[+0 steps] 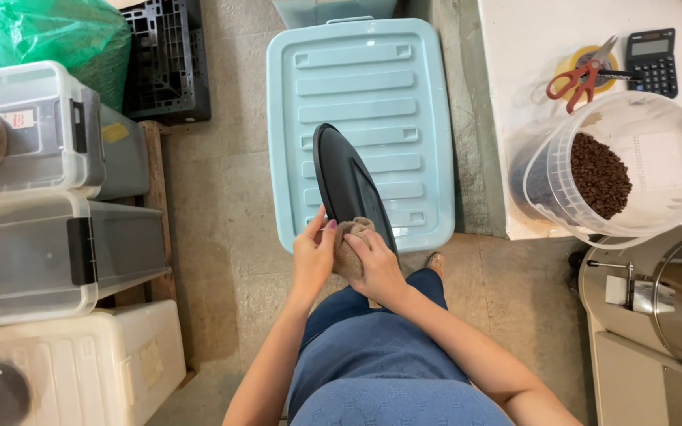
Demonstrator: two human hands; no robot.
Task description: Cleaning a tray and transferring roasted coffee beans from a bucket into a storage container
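Above the blue lid on the floor, your left hand grips the near edge of the black oval lid. Your right hand is clenched on a brown cloth, pressing it against that edge.

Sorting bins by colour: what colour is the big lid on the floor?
Light blue lid, head view.

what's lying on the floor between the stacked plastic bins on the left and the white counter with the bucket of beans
In the head view, a light blue bin lid lies on the floor between them, with bare tiles either side.
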